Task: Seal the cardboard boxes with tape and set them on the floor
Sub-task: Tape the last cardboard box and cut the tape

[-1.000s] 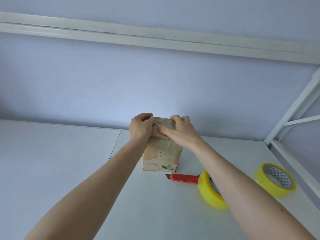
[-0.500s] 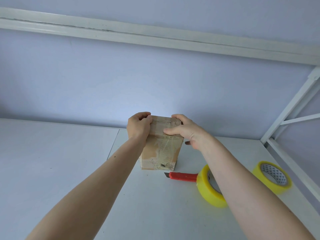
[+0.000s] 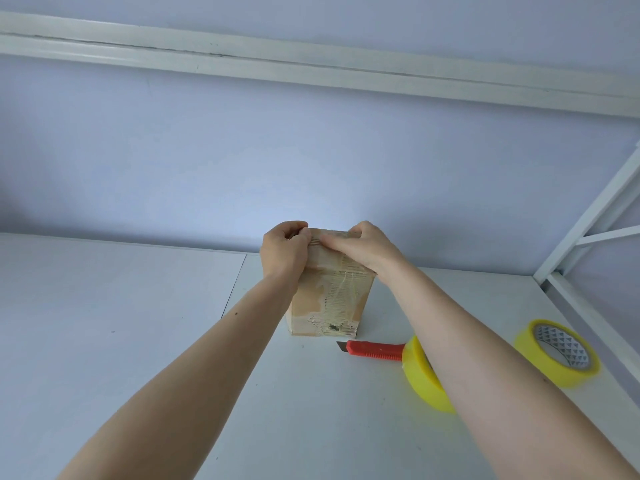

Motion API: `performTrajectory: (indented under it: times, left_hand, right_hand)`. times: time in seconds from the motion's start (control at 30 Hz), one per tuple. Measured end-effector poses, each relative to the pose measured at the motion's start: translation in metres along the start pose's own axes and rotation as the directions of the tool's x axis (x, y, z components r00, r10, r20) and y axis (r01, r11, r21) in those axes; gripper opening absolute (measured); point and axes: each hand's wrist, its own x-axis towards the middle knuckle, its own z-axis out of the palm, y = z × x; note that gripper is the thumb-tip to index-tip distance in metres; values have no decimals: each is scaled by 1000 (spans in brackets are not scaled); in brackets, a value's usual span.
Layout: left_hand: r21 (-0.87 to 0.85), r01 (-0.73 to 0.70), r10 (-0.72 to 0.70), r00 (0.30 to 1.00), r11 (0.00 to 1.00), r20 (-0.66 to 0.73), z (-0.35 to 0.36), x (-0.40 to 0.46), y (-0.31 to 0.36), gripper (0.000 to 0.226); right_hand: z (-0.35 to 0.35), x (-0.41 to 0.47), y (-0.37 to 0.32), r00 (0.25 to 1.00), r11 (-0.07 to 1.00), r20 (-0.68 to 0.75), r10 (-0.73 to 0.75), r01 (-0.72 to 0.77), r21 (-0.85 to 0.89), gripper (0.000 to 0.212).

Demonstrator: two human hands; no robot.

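Note:
A small worn cardboard box [image 3: 329, 299] stands upright on the white table [image 3: 138, 323], its near face scuffed with old tape marks. My left hand [image 3: 284, 251] grips the box's top left corner with curled fingers. My right hand [image 3: 360, 245] lies over the top right of the box, thumb stretched along the near face and fingers wrapped over the top edge. Two yellow tape rolls are to the right: one [image 3: 424, 375] partly behind my right forearm, the other [image 3: 557, 353] further right.
A red utility knife [image 3: 374, 350] lies on the table just in front of the box, blade end to the left. A white metal frame [image 3: 588, 223] rises at the right edge. A lilac wall stands close behind the box.
My right hand has slid back leftward across the box top, its thumb now reaching toward my left hand. The left hand has kept its grip.

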Motion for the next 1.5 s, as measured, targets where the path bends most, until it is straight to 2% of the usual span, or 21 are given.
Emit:
performTrajectory:
  times: [0.1, 0.17, 0.27, 0.33, 0.4, 0.47, 0.53, 0.63, 0.7, 0.77, 0.9, 0.97, 1.03, 1.13, 1.2, 1.23, 1.33, 1.43, 1.5]
  left_hand:
    - [-7, 16, -16, 1000, 1000, 7, 1, 1, 0, 16]
    - [1, 18, -18, 1000, 1000, 16, 2, 0, 1, 15]
    - [5, 11, -11, 1000, 1000, 3, 1, 2, 2, 16]
    - [16, 20, -20, 1000, 1000, 3, 0, 2, 5, 16]
    - [5, 54, -54, 998, 999, 32, -2, 4, 9, 14]
    - [-28, 58, -55, 993, 998, 107, -10, 2, 21, 15]
    - [-50, 7, 4, 977, 999, 213, -24, -2, 34, 31]
    - [-8, -93, 91, 946, 996, 312, -45, -12, 41, 34]
    - [28, -65, 53, 947, 997, 316, -52, -19, 32, 36]
    - [67, 13, -32, 954, 998, 299, -57, -23, 18, 41]
    - [91, 168, -186, 950, 982, 251, -64, -19, -15, 51]
    - [95, 220, -237, 942, 971, 237, -66, -15, -28, 54]
    - [114, 245, -265, 937, 963, 227, -68, -12, -38, 52]
    - [102, 274, -290, 928, 956, 233, -69, -11, -53, 49]
    - [104, 254, -272, 931, 962, 242, -68, -12, -61, 44]
    - [100, 243, -261, 935, 965, 240, -67, -12, -63, 40]
    - [86, 231, -245, 944, 969, 219, -64, -10, -64, 32]
    - [122, 221, -242, 950, 968, 197, -63, -8, -65, 30]
    - [132, 218, -240, 953, 967, 185, -64, -8, -65, 30]
  right_hand:
    - [-3, -6, 11, 993, 1000, 113, -27, 27, -4, 115]
    - [-7, -10, 17, 983, 998, 176, -60, 62, -4, 123]
    - [-11, -18, 22, 966, 989, 218, -139, 147, -20, 115]
    - [-8, -24, 26, 966, 970, 94, -240, 234, 69, 96]
    - [-4, -27, 29, 934, 931, -67, -350, 355, 81, 75]
    - [-5, -27, 24, 917, 920, -137, -374, 386, 75, 68]
    - [-14, -23, 10, 946, 940, -98, -309, 319, 123, 70]
    - [-30, -16, -12, 990, 965, 51, -130, 115, 234, 63]
    - [-27, -13, -17, 994, 974, 112, -9, -17, 227, 67]
    - [-8, -10, -15, 993, 978, 103, 54, -73, 196, 74]
    - [47, -7, 1, 998, 979, 19, 59, -61, 195, 79]
    - [65, -5, 10, 992, 967, 58, 116, -126, 222, 94]
    - [77, -2, 16, 983, 951, 102, 153, -175, 257, 100]
    - [92, 2, 25, 981, 970, 73, 182, -191, 150, 103]
    - [99, 4, 32, 983, 983, 24, 181, -182, 34, 95]
    - [101, 5, 35, 988, 987, 11, 156, -157, 32, 86]
    - [101, 9, 37, 999, 986, 27, 48, -51, 161, 54]
    - [96, 1, 34, 997, 973, 81, 10, -28, 230, 48]
    - [93, -11, 37, 990, 965, 140, -7, -30, 261, 56]
